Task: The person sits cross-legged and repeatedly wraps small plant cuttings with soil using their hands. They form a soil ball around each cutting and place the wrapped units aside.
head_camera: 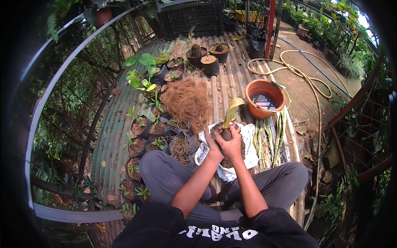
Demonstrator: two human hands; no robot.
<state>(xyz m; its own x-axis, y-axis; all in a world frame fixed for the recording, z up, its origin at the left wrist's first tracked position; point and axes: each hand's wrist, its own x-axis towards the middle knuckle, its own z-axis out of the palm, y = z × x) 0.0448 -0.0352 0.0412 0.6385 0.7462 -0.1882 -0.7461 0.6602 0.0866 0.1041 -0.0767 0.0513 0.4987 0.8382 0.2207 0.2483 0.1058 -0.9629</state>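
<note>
My left hand (213, 143) and my right hand (230, 143) cup a ball of dark soil (225, 134) from both sides. Out of the ball's top rises a cut leaf piece (232, 114), yellow-green with a pinkish tip. Both hands are over an open white sack (250, 148), its rim folded down around loose dark soil (228, 162). Just beyond the sack, to the left, lies a heap of brown coconut fibre (187, 100). Long variegated leaves (269, 141) lie at the sack's right.
An orange-brown plastic bucket (263, 116) with water stands ahead to the right. Seedlings in black bags (135, 148) line the left side. Several black pots (211, 66) stand farther off on the corrugated sheet (113, 139). A coiled yellow hose (297, 69) lies beyond the right edge.
</note>
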